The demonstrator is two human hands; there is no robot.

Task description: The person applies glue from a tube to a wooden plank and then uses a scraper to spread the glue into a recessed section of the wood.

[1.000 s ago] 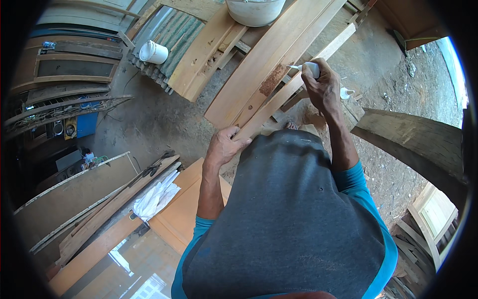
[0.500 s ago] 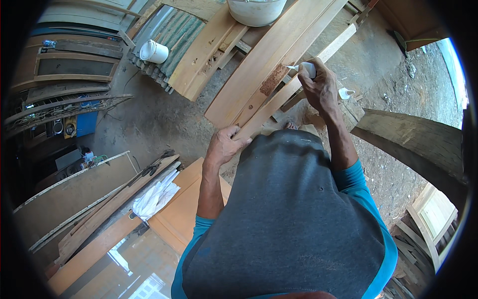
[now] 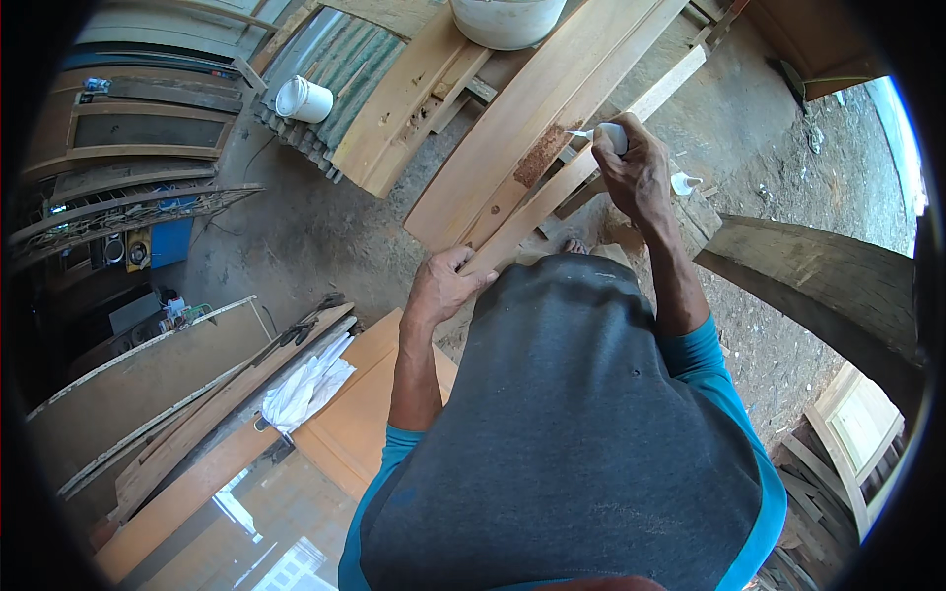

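My right hand [image 3: 639,175] is wrapped round a white squeeze bottle [image 3: 615,139], held on its side. Its thin nozzle points left, over the edge of a wide wooden board [image 3: 488,167]. Close to the tip, a patch of reddish-brown sawdust [image 3: 538,160] lies on that board. Lower left, my left hand [image 3: 443,292] grips the near end of a narrow wooden strip [image 3: 532,215], thumb along one side. This strip runs diagonally up to the right beside the board, passing below the bottle. Whether glue is coming out is too small to tell.
Another white nozzle bottle [image 3: 684,184] stands right of my wrist, near a thick curved timber [image 3: 808,271]. A large white bucket [image 3: 507,22] sits beyond the board. A small white pail [image 3: 304,99] rests on corrugated sheets [image 3: 355,69]. Planks [image 3: 232,409] and a white plastic bag [image 3: 307,386] lie lower left.
Almost nothing differs. My right hand and the bottle have shifted very slightly right; my left hand stays on the strip's end.
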